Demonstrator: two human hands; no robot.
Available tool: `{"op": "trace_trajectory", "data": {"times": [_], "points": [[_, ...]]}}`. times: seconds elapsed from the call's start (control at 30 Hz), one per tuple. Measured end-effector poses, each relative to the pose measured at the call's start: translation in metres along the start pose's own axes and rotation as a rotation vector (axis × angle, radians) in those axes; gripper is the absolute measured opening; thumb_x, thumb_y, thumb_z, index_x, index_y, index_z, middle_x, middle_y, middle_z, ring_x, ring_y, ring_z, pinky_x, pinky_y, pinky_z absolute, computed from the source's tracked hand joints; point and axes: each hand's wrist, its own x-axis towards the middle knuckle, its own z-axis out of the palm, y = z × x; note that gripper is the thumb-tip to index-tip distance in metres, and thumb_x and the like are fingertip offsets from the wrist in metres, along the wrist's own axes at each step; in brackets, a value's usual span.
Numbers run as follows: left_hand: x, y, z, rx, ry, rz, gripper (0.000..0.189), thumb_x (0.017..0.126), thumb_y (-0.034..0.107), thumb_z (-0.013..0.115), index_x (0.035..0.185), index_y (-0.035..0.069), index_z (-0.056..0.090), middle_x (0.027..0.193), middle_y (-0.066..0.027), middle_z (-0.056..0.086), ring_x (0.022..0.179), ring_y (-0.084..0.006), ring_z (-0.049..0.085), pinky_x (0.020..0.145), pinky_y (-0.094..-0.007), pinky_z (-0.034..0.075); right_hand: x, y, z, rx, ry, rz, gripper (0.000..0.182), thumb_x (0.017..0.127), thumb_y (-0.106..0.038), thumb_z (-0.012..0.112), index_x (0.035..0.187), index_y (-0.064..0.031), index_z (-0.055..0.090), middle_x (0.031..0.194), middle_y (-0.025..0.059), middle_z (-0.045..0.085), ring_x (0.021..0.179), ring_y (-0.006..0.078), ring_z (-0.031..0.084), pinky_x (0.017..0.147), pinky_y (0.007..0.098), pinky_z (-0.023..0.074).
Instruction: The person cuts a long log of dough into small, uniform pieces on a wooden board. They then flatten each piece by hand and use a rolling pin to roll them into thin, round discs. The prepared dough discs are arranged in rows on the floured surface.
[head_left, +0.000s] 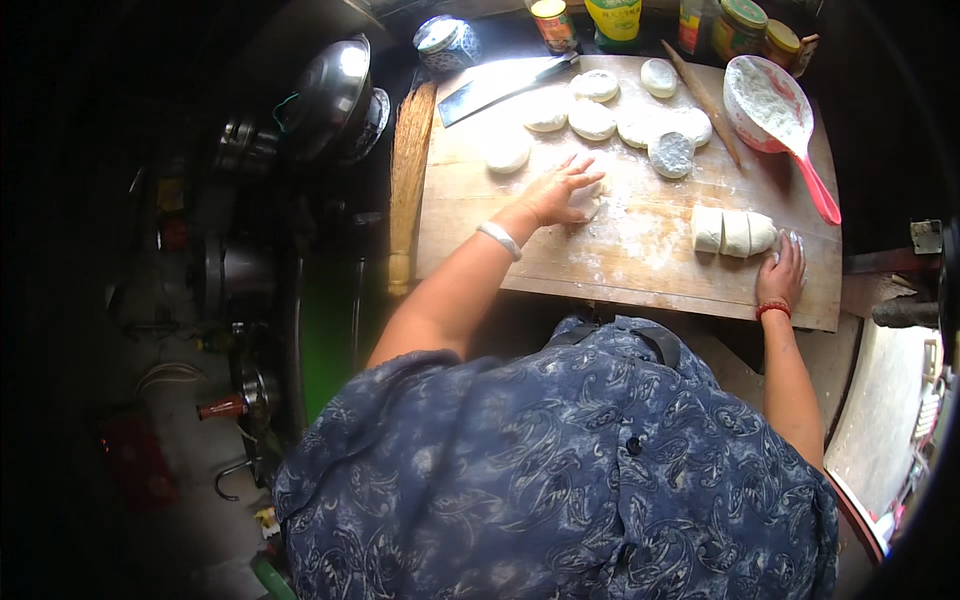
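My left hand reaches over the floured wooden board, thumb and fingers spread around a small dough piece that the palm partly hides. At the board's right side, my right hand rests with its fingers stretched out beside a short dough log cut into thick slices. The fingertips lie against or very near the log's right end; actual contact is hard to tell. Several round, flour-dusted dough pieces lie farther back, and a greyish one overlaps those behind it.
A cleaver lies at the back left, near a straw brush along the board's edge. A tapered rolling pin and a pink-handled scoop of flour occupy the right. Jars and a patterned pot stand behind.
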Motion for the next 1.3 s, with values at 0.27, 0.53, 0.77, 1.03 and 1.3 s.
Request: {"op": "trace_trajectory", "data": {"times": [0.27,0.53,0.77,1.03,1.3], "points": [[0.0,-0.021,0.022,-0.152,0.064,0.034,0.045,0.071,0.023,0.072,0.115,0.021,0.062,0.138,-0.0051,0.042,0.131,-0.0298,0.031,0.106,-0.038,0.031,-0.001,0.002,0.002,0.006,0.036,-0.015,0.046,0.081,-0.015,0.048,0.127,-0.0156,0.046,0.136,0.0075,0.042,0.128,0.0252,0.035,0.102,0.0448,0.0293],[-0.006,-0.02,0.04,-0.131,0.238,0.055,0.034,0.074,0.022,0.071,0.108,0.021,0.067,0.134,-0.0062,0.047,0.13,-0.0301,0.034,0.103,-0.037,0.035,0.0,-0.001,-0.001,0.0,0.042,-0.021,0.046,0.08,-0.015,0.049,0.126,-0.0156,0.047,0.134,0.0084,0.043,0.126,0.0258,0.037,0.101,0.0449,0.0311],[-0.008,-0.005,0.036,-0.261,0.299,-0.033,0.021,0.072,0.022,0.072,0.093,0.019,0.071,0.128,-0.0067,0.052,0.127,-0.0304,0.038,0.101,-0.0372,0.036,0.0,0.002,0.003,-0.014,0.033,-0.016,0.046,0.08,-0.016,0.049,0.126,-0.0154,0.047,0.133,0.0095,0.044,0.125,0.0277,0.038,0.1,0.0449,0.0319],[-0.001,-0.002,0.043,-0.228,0.374,0.01,0.013,0.071,0.017,0.072,0.083,0.012,0.07,0.125,-0.0114,0.054,0.124,-0.0335,0.042,0.099,-0.0379,0.038,0.001,0.001,0.0,-0.014,0.045,-0.036,0.047,0.08,-0.014,0.049,0.126,-0.0151,0.047,0.135,0.0081,0.043,0.126,0.0258,0.037,0.102,0.044,0.031],[0.004,0.007,0.024,-0.507,0.4,-0.183,0.046,0.075,0.029,0.07,0.117,0.017,0.056,0.132,-0.0127,0.047,0.127,-0.0307,0.039,0.102,-0.0394,0.033,0.003,-0.002,-0.001,-0.014,0.007,0.003,0.047,0.081,-0.015,0.049,0.128,-0.0169,0.045,0.136,0.0067,0.042,0.126,0.0248,0.037,0.102,0.0448,0.0307]]}}
